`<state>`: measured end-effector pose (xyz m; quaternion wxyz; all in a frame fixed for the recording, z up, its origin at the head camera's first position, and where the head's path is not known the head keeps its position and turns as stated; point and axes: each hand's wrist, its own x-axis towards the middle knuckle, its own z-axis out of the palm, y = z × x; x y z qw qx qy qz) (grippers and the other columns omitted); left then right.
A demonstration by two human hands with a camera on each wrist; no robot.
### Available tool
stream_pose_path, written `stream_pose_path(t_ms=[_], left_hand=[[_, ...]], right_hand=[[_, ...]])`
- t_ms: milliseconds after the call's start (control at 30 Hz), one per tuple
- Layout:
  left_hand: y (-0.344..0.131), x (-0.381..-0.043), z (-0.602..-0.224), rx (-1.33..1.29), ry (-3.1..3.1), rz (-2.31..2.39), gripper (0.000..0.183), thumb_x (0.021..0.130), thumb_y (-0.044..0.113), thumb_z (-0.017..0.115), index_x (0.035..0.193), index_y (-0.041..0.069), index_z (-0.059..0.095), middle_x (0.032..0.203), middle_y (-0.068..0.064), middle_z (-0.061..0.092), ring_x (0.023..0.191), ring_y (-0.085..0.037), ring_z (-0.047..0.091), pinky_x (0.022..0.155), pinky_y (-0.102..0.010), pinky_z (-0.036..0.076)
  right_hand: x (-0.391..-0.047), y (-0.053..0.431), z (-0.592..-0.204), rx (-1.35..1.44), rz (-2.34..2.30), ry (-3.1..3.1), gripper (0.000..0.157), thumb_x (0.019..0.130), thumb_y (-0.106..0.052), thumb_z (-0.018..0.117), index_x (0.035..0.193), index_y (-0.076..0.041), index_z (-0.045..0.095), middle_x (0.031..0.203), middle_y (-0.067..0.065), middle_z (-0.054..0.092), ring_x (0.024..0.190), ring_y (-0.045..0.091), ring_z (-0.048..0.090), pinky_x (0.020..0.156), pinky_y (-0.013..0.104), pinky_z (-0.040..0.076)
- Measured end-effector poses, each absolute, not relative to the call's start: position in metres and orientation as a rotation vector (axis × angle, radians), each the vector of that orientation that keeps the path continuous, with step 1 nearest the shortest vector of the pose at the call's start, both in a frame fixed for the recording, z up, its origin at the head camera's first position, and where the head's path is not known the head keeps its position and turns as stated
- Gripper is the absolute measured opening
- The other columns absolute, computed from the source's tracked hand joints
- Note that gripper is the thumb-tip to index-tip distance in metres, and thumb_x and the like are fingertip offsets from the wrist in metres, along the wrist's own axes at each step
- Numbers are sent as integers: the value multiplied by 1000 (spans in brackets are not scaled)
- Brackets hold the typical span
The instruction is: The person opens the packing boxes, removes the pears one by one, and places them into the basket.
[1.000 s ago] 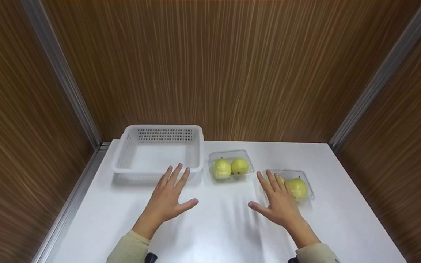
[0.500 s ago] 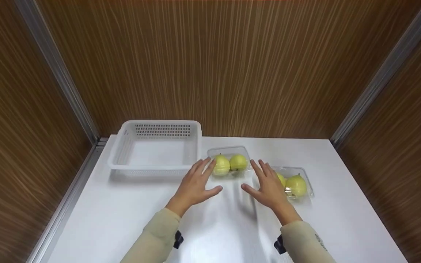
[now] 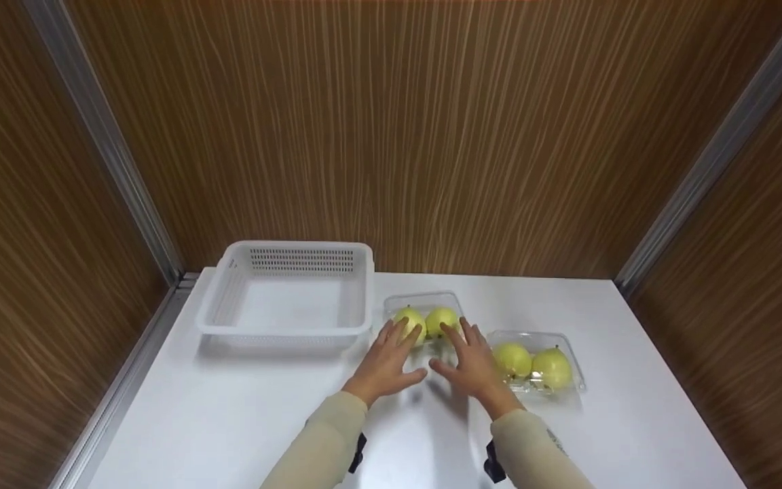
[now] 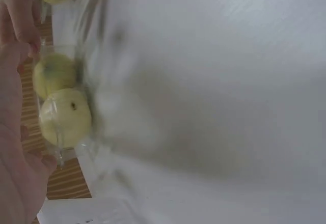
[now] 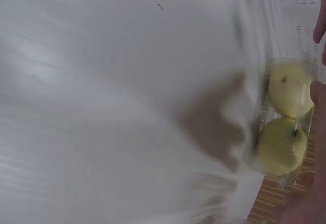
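A clear plastic box [image 3: 422,297] with two yellow-green pears [image 3: 442,319] stands near the back of the table. My left hand [image 3: 383,367] is in front of its left side, fingers spread and overlapping the left pear in the head view. My right hand [image 3: 475,367] is at its right front corner, fingers spread, thumb pointing at the left thumb. Both hands hold nothing. In the left wrist view the left palm [image 4: 12,158] runs along the left edge beside the boxed pears [image 4: 65,117]. The right wrist view has the same pears [image 5: 282,145] close to the right fingers.
To the left stands a white slotted plastic basket [image 3: 286,331]. A second clear box [image 3: 571,353] with two more pears [image 3: 551,369] lies to the right. Wood-grain panels [image 3: 391,136] wall in the white table [image 3: 228,421] at the back and sides.
My left hand has moved right, away from the front of the basket to the middle box. My right hand has moved left off the right box, uncovering its pears.
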<state>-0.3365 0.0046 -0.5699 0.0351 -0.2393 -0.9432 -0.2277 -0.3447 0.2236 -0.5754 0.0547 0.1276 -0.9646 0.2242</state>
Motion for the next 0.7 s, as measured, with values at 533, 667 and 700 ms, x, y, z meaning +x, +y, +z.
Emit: stream_pose_path(t_ms=[533, 667, 700], left_hand=[[6, -346, -593, -674, -2943, -682, 78, 92, 40, 67, 158, 19, 31, 166, -19, 10, 148, -51, 14, 117, -56, 29], [4, -344, -593, -699, -2900, -681, 77, 91, 36, 68, 157, 17, 33, 165, -20, 12, 147, -52, 16, 118, -55, 27], [3, -344, -594, -710, -2882, -675, 76, 91, 35, 68, 156, 16, 34, 165, -22, 14, 147, -53, 17, 118, -56, 26]], right_hand=[[-350, 218, -584, 260, 770, -2985, 73, 89, -39, 72, 152, -19, 42, 165, 20, 16, 146, 46, 27, 109, 63, 36], [-347, 218, -586, 271, 778, -2944, 71, 89, -36, 72, 151, -20, 43, 165, 19, 16, 144, 46, 31, 107, 63, 39], [-346, 218, -587, 272, 779, -2933, 71, 89, -36, 73, 151, -20, 43, 165, 19, 16, 143, 46, 32, 106, 63, 40]])
